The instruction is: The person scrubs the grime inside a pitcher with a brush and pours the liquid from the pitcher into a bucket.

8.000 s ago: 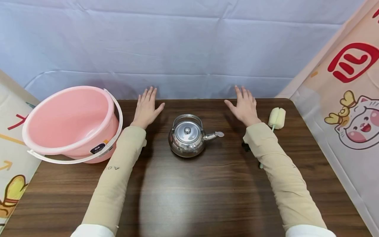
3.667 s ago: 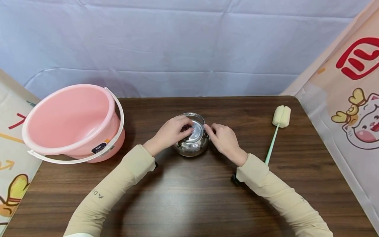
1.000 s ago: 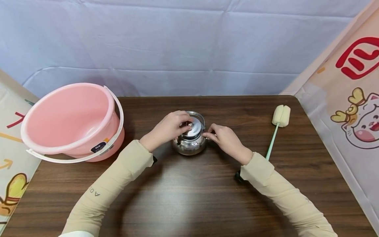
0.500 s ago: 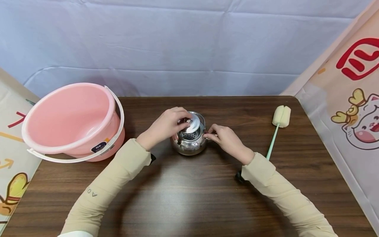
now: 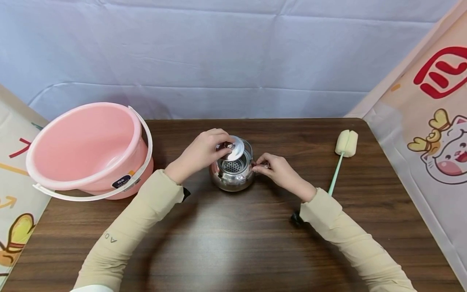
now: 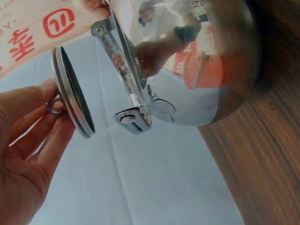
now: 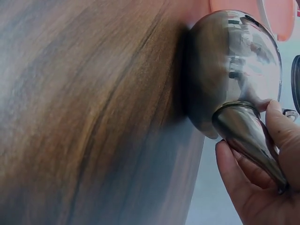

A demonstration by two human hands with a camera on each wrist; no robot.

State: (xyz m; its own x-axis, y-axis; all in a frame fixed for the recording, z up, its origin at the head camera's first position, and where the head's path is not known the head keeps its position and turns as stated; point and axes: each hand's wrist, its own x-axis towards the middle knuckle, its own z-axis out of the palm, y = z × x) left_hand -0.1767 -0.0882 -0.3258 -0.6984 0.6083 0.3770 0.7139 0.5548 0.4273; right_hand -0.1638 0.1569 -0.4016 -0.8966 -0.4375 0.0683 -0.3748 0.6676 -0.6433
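Observation:
A shiny steel teapot (image 5: 232,182) stands upright on the wooden table, its top uncovered and a perforated strainer (image 5: 232,166) showing in the mouth. My left hand (image 5: 204,151) pinches the knob of the round steel lid (image 5: 237,149), holding it tilted above the opening. In the left wrist view the lid (image 6: 70,93) is clear of the pot, beside the bail handle (image 6: 123,70). My right hand (image 5: 280,173) grips the spout (image 7: 243,136) between thumb and fingers; in the head view that hand mostly covers the spout.
A pink bucket (image 5: 87,142) with a white handle (image 5: 148,140) stands at the left of the table (image 5: 233,251). A sponge brush (image 5: 346,143) with a green stick lies on the right, its lower end hidden behind the right sleeve. Pale cloth (image 5: 233,61) hangs behind the table.
My left hand went from beside the bucket to the lid, then raised and tilted it off the teapot, exposing the strainer. My right hand came in from the right onto the spout.

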